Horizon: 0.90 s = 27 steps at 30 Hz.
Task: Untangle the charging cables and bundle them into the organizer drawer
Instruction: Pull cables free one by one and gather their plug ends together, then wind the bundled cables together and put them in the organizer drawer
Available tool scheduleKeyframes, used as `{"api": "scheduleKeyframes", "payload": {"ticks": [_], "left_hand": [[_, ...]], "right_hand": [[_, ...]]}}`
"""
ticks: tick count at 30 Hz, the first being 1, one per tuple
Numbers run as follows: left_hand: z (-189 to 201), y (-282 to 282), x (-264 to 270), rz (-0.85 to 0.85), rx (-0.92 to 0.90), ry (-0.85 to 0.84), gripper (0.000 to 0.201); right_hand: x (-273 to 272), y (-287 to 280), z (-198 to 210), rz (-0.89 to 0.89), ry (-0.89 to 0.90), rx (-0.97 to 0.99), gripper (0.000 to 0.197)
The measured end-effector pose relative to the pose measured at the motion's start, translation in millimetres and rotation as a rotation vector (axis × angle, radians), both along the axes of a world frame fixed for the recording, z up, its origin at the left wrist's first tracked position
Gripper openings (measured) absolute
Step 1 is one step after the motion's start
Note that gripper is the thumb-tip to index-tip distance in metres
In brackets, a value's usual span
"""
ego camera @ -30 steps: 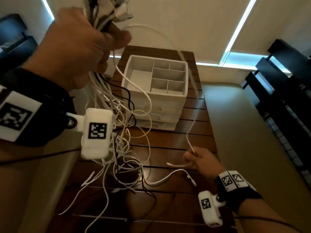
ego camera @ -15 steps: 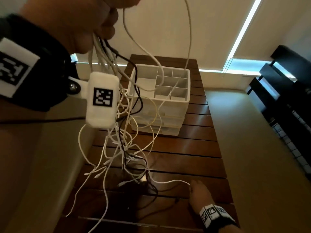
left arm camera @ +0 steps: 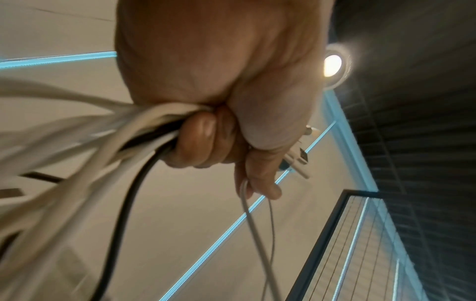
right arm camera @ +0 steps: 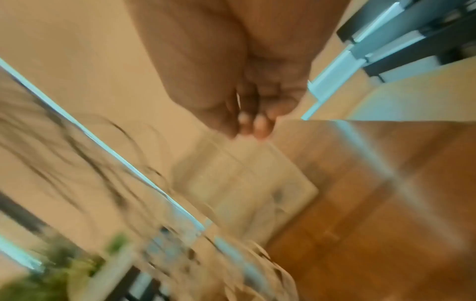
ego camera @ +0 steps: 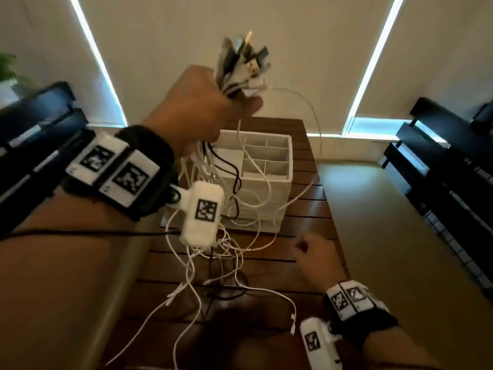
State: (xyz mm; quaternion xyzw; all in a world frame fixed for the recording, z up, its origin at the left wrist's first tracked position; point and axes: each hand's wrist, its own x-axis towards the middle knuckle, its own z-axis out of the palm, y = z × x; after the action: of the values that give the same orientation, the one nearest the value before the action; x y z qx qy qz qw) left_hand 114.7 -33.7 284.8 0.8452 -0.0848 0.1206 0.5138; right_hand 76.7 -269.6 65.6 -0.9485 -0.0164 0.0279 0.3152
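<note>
Head view: I am seeing my left hand raised in the upper middle of the frame, fist closed round a bunch of cables. Their plugs are sticking up out of the fist, and the white and black strands are hanging down in a tangle in front of the organizer, with loose ends trailing onto the counter in the lower middle. One thin white cable is arcing out to the right of the fist and dropping past the organizer's right side. The organizer is standing at the centre of the frame, its top compartments showing.

My right hand is hovering over the counter at lower right, fingers curled in; I cannot tell whether it is pinching anything. The right wrist view is too blurred to settle it.

In the left wrist view, the fingers are wrapping tightly round the thick bundle, and a thin cable is hanging from the lowest finger.
</note>
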Motion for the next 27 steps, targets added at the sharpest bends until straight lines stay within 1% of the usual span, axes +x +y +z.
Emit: {"api": "scheduleKeyframes", "payload": {"ticks": [1, 3, 4, 5, 6, 7, 8, 9, 10, 11, 12, 13, 14, 15, 16, 17, 18, 19, 20, 21, 22, 23, 24, 27], "left_hand": [[-16.3, -7.7, -7.8, -0.001, 0.023, -0.006, 0.022], [-33.6, -12.6, -7.1, 0.036, 0.048, 0.013, 0.014], [-39.8, -9.7, -3.1, 0.019, 0.027, 0.032, 0.012], [-40.0, -9.6, -4.6, -0.002, 0.017, 0.053, 0.012], [-41.0, -12.5, -7.8, -0.012, 0.025, 0.053, 0.012], [-41.7, -15.8, -10.8, -0.019, 0.035, 0.053, 0.013], [-40.2, -18.2, -10.6, -0.011, 0.008, 0.045, 0.018], [-38.1, -19.4, -9.6, 0.014, -0.054, 0.048, 0.025], [-35.1, -17.7, -7.9, 0.029, -0.151, 0.059, 0.033], [-31.5, -14.8, -6.1, 0.020, -0.286, 0.072, 0.038], [-27.2, -10.8, -6.5, -0.014, -0.409, 0.077, 0.040], [-22.5, -5.4, -7.5, -0.042, -0.513, 0.072, 0.040], [-17.9, -0.7, -9.6, -0.066, -0.591, 0.059, 0.038], [-15.4, 4.8, -12.2, -0.090, -0.634, 0.045, 0.036], [-13.9, 9.0, -14.8, -0.103, -0.655, 0.043, 0.034], [-14.3, 12.2, -16.4, -0.105, -0.657, 0.045, 0.032], [-15.7, 11.8, -17.3, -0.107, -0.643, 0.051, 0.032], [-19.1, 8.9, -18.2, -0.115, -0.633, 0.056, 0.033], [-19.4, 6.3, -20.2, -0.116, -0.616, 0.050, 0.035], [-21.5, 0.5, -20.9, -0.125, -0.604, 0.046, 0.037], [-21.9, -5.7, -22.6, -0.129, -0.602, 0.044, 0.038], [-21.8, -11.7, -24.2, -0.138, -0.611, 0.045, 0.040], [-19.7, -17.7, -26.0, -0.149, -0.632, 0.054, 0.040], [-8.5, -25.9, -28.8, -0.213, -0.708, 0.074, 0.032]], "right_hand": [[2.9, 5.9, 28.9, -0.066, -0.182, 0.135, 0.010], [3.1, 15.4, 87.8, -0.132, -0.593, 0.410, 0.016], [2.9, 19.1, 114.5, -0.081, -0.760, 0.514, 0.024], [2.6, 22.8, 136.9, 0.019, -0.849, 0.562, 0.038], [6.9, 26.5, 152.4, 0.140, -0.807, 0.576, 0.057], [14.0, 31.3, 162.0, 0.257, -0.662, 0.548, 0.074], [21.4, 38.8, 166.8, 0.353, -0.491, 0.506, 0.082], [28.0, 46.4, 164.7, 0.414, -0.363, 0.470, 0.075], [35.6, 53.1, 154.7, 0.447, -0.285, 0.455, 0.058], [41.8, 58.0, 142.2, 0.432, -0.255, 0.392, 0.037], [45.4, 60.7, 127.9, 0.427, -0.254, 0.289, 0.022], [46.5, 61.1, 112.4, 0.433, -0.243, 0.176, 0.015], [46.3, 60.1, 97.8, 0.440, -0.218, 0.099, 0.012], [42.8, 59.1, 89.1, 0.420, -0.196, 0.076, 0.012], [39.1, 59.0, 85.8, 0.363, -0.219, 0.110, 0.012], [32.8, 59.7, 90.9, 0.289, -0.280, 0.196, 0.012], [26.7, 60.2, 100.0, 0.230, -0.349, 0.327, 0.016], [19.0, 61.2, 112.8, 0.224, -0.378, 0.475, 0.029], [13.0, 66.3, 127.3, 0.288, -0.352, 0.596, 0.048], [7.5, 71.9, 140.4, 0.382, -0.266, 0.660, 0.070], [3.8, 79.5, 150.9, 0.459, -0.169, 0.651, 0.087], [3.2, 87.2, 154.5, 0.512, -0.129, 0.614, 0.095], [6.2, 95.1, 155.5, 0.531, -0.141, 0.603, 0.088], [14.5, 112.5, 155.0, 0.477, -0.249, 0.704, 0.029]]}}
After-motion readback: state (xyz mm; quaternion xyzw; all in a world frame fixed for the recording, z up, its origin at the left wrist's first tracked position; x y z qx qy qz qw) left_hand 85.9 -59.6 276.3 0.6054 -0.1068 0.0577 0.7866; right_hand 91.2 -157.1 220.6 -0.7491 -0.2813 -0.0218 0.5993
